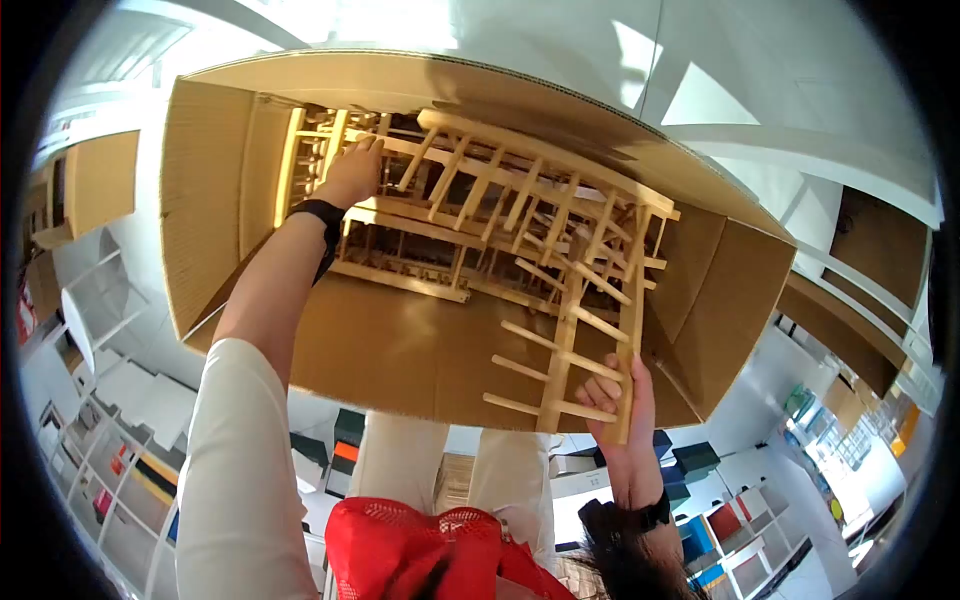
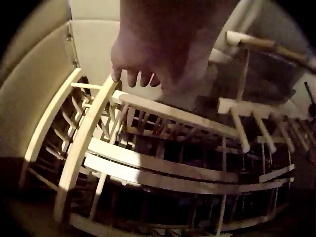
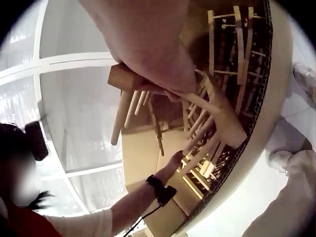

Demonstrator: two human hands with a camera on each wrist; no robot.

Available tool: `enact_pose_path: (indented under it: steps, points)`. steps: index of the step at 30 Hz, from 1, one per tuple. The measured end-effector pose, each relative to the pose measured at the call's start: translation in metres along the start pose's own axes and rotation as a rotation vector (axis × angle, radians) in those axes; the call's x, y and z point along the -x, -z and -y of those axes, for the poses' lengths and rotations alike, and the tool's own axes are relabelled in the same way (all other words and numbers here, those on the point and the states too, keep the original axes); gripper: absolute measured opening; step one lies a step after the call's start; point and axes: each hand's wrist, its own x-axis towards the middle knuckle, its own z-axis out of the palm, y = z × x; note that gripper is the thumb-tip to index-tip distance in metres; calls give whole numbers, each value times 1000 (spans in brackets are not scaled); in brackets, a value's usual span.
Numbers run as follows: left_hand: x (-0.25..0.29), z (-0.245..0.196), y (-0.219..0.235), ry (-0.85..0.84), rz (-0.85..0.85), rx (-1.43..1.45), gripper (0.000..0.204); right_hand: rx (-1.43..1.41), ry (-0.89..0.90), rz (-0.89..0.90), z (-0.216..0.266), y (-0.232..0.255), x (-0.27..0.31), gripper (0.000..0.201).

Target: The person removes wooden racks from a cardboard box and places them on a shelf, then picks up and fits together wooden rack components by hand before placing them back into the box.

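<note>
A large brown cardboard box (image 1: pixel 400 350) stands open in front of the person, packed with pale wooden pegged racks. The left hand (image 1: pixel 352 172) reaches deep into it on a nearly straight arm, a black wristband (image 1: pixel 320 212) at the wrist. Its palm and fingers (image 2: pixel 129 75) lie on the top rail of a light wooden rack stacked in the far corner of the box (image 2: pixel 148 106), fingertips bent loosely over the rail's edge; the left wrist view shows them resting there rather than wrapped round it.

The right hand (image 1: pixel 622 392) is at the near rim of the box, forearm rising from below with a dark band at the wrist (image 1: pixel 650 515). Its fingers are curled round the end of one side rail of a long ladder-like wooden rack with short round pegs (image 1: pixel 580 330), which leans out of the box at a slant, its lower end just past the cardboard edge and its upper end among the other racks inside. In the right wrist view the square rail end (image 3: pixel 123 78) sits clamped in the palm, with pegs sticking out beside it.

A red mesh garment (image 1: pixel 420 550) shows at the bottom of the head view, with shelving (image 1: pixel 110 440) around the room.
</note>
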Motion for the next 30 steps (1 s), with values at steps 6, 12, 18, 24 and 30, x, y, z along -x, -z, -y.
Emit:
enact_pose_path:
  steps: [6, 12, 18, 24, 30]
  points:
    - [-38, -14, -39, -49, 3, -153, 68, 56, 91, -104, -4, -19, -14, 30]
    - [-18, -6, -62, -45, 16, -171, 67, 191, 114, 14, -12, -25, -69, 28]
    - [1, -7, -48, -33, 106, -92, 70, 315, 91, -23, -43, -3, -116, 29]
    - [-2, -7, -58, -33, 111, -70, 51, 169, -64, -42, -28, 2, -168, 27]
    - [-2, -6, -65, -63, -15, -92, 56, 47, -56, 78, -12, 16, -171, 28]
